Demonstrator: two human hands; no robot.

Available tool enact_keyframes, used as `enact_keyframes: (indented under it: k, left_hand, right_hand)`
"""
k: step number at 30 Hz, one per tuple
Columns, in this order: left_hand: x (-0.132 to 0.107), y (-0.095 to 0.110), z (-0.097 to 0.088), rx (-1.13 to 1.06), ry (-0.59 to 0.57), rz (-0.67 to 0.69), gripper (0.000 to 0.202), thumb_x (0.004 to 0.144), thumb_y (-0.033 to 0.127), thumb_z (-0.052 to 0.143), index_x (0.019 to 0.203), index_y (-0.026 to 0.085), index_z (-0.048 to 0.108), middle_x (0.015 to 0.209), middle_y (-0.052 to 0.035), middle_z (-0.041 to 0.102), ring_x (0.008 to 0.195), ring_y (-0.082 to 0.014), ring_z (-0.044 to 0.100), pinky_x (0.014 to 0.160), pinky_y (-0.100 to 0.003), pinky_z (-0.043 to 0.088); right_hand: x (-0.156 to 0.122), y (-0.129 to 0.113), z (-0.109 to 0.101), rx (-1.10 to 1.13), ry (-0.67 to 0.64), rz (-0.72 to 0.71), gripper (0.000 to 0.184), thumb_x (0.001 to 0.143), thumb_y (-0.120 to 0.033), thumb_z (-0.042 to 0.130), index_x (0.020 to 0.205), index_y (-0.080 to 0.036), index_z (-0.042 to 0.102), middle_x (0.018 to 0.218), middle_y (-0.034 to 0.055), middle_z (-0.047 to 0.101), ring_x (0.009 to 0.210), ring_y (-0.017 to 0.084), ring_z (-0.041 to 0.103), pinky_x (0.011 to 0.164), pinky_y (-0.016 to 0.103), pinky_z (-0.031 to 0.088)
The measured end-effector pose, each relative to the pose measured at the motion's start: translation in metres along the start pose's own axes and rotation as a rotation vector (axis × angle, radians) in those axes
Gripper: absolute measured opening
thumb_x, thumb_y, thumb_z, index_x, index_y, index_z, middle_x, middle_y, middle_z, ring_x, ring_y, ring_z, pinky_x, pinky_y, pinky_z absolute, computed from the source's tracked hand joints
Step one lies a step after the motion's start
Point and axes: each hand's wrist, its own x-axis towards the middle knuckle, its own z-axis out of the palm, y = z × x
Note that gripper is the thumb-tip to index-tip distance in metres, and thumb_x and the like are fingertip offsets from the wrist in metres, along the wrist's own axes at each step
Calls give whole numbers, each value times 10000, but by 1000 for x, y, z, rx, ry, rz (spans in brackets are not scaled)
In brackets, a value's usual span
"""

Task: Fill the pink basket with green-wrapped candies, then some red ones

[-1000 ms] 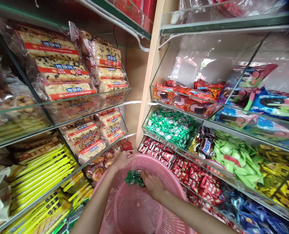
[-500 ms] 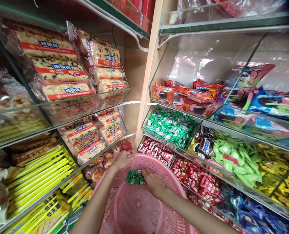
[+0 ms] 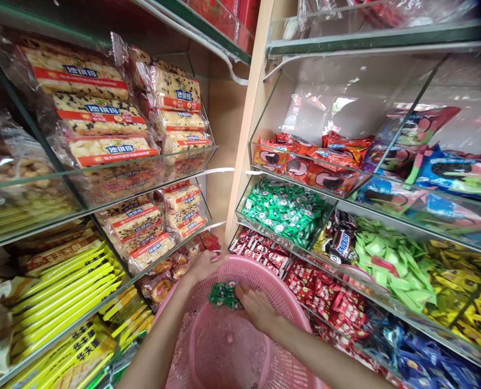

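I'm looking down past two bare forearms into one round pink basket (image 3: 286, 298) of perforated plastic, with a fine mesh wall, a thicker rolled rim and a small raised nub in the middle of its floor. Two hands are at work in it. My left hand (image 3: 205, 266) has its grip on the far rim, fingers lying over the edge. My right hand (image 3: 257, 307) is inside, fingers curled against a cluster of small shiny green foil packets (image 3: 220, 295); the fingertips are hidden, so I can't tell whether that grip has closed on any. The cluster lies inside the basket against the far wall, overlapping too much for me to count.

Beyond, one glass-fronted bin holds a heap of matching small green-and-white packets (image 3: 287, 210). On the upper left shelf I count two stacks of clear-wrapped, seeded blocky bars (image 3: 98, 111) with red bands, three labels facing me in the nearer stack.

For room, the basket's interior opens between the forearms down toward me. Its far rim sits just beside crinkled red-and-white packets (image 3: 260, 249), with one pale wooden post (image 3: 242, 135) rising behind.
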Motion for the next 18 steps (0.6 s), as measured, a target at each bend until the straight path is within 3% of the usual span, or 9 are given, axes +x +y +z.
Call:
enact_keyframes:
  k: [10, 18]
  left_hand:
    - [2, -2, 0, -1, -1, 8, 630, 740, 715, 339, 631, 155, 608, 544, 14, 496, 545, -118, 404, 498, -208, 212]
    - [2, 2, -4, 13, -8, -15, 613, 738, 704, 354, 591, 152, 578, 519, 11, 459, 535, -111, 387, 517, -211, 219]
  right_hand:
    - [4, -2, -7, -22, -16, -15, 359, 784, -300, 614, 1112, -183, 525, 1114, 86, 594, 919, 231, 618, 722, 314, 475]
    - [14, 4, 2, -23, 43, 42, 379, 764, -328, 634, 1095, -182, 523, 1090, 77, 605, 896, 234, 621, 703, 315, 480]
